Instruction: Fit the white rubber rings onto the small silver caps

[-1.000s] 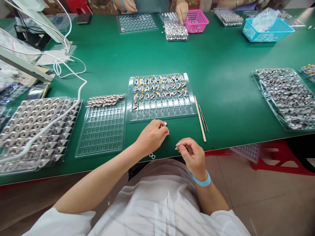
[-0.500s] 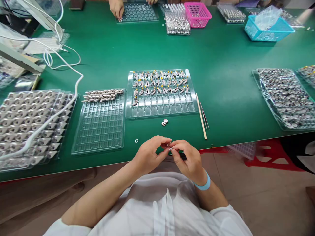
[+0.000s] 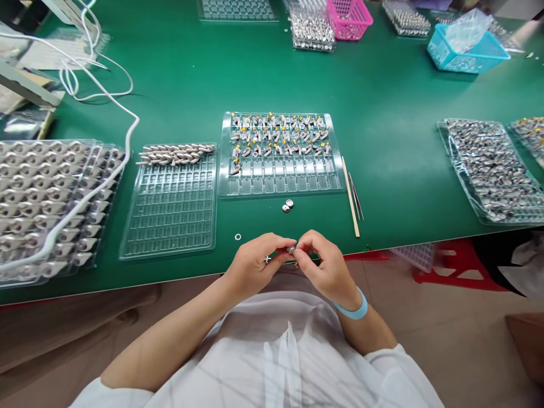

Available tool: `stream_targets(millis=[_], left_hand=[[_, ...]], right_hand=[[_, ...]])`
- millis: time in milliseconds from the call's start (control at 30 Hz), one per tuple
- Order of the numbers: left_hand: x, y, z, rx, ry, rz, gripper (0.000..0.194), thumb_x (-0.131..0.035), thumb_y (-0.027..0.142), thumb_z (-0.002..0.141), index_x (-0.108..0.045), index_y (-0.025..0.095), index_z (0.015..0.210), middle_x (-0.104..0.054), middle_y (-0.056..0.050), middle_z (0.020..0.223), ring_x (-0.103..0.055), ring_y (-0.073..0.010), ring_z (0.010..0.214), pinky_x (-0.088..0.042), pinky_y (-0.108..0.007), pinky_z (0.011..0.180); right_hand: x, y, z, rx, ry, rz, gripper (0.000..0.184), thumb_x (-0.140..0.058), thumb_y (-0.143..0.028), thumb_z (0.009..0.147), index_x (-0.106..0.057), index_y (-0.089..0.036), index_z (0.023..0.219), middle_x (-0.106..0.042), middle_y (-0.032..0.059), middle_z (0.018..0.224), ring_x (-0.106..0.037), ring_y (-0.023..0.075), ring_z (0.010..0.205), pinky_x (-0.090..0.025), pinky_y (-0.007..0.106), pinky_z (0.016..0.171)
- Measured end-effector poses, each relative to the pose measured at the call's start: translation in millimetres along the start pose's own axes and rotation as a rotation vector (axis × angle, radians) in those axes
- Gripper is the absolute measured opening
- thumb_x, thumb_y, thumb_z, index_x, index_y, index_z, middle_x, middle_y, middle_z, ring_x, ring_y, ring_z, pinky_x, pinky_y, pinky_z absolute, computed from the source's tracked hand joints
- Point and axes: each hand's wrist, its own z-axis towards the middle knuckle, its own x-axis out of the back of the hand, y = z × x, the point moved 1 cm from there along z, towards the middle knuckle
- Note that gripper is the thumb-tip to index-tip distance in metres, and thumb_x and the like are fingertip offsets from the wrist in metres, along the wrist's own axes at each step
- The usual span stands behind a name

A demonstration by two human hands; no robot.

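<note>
My left hand (image 3: 254, 263) and my right hand (image 3: 325, 265) meet at the table's front edge. Both pinch a small silver-grey part (image 3: 291, 249) that looks like an earbud piece; the fingertips cover much of it. A yellow tab (image 3: 296, 264) shows just below it. Something small and white (image 3: 267, 259) shows at my left fingers. Beyond my hands lie two rounded silver pieces (image 3: 288, 205), and a white ring (image 3: 238, 237) lies to the left. A clear tray (image 3: 280, 184) holds rows of grey parts with yellow tabs, its front pockets bare.
A wooden stick (image 3: 351, 198) and tweezers (image 3: 356, 196) lie right of the tray. To the left are another clear tray (image 3: 170, 221), stacked trays of grey shells (image 3: 51, 204) and a white cable (image 3: 96, 195). Farther off are a pink basket (image 3: 351, 25) and a blue basket (image 3: 467, 56).
The view has shifted, so the far person's hands have left it. My fingers have turned the small part, and more of it shows, with a yellow tab below.
</note>
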Motion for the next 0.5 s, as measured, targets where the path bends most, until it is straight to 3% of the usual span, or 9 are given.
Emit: stream_targets(millis=[133,267,500], left_hand=[[1.8,-0.4,-1.2,-0.051,-0.009,0.031,0.015,-0.057,0.019,0.093,-0.066,0.019,0.105,-0.074,-0.003,0.087,-0.067,-0.013,0.077,-0.054,-0.023,0.072],[2.7,1.5,-1.0,-0.005,0.018,0.054,0.012,-0.059,0.023,0.093,-0.066,0.018,0.1,-0.073,-0.002,0.081,-0.067,-0.0122,0.072,-0.053,-0.021,0.069],[1.9,-4.1,-5.1,-0.061,0.03,0.044,0.013,-0.057,0.017,0.093,-0.066,0.018,0.101,-0.074,-0.002,0.085,-0.068,-0.0121,0.074,-0.054,-0.021,0.07]], right_hand=[[-0.9,-1.9,4.7,-0.12,-0.049,0.088,0.011,-0.056,-0.023,0.09,-0.055,-0.02,0.079,-0.057,-0.0013,0.075,-0.056,0.0116,0.066,-0.048,0.025,0.061],[-0.7,-2.4,6.4,-0.203,-0.071,0.174,0.012,-0.06,-0.027,0.089,-0.057,-0.019,0.08,-0.06,-0.0013,0.073,-0.058,0.0116,0.065,-0.048,0.024,0.061],[3.3,-4.5,8.6,-0.206,-0.17,0.159,0.011,-0.058,-0.024,0.091,-0.058,-0.02,0.081,-0.059,-0.0026,0.073,-0.058,0.0103,0.066,-0.046,0.023,0.063]])
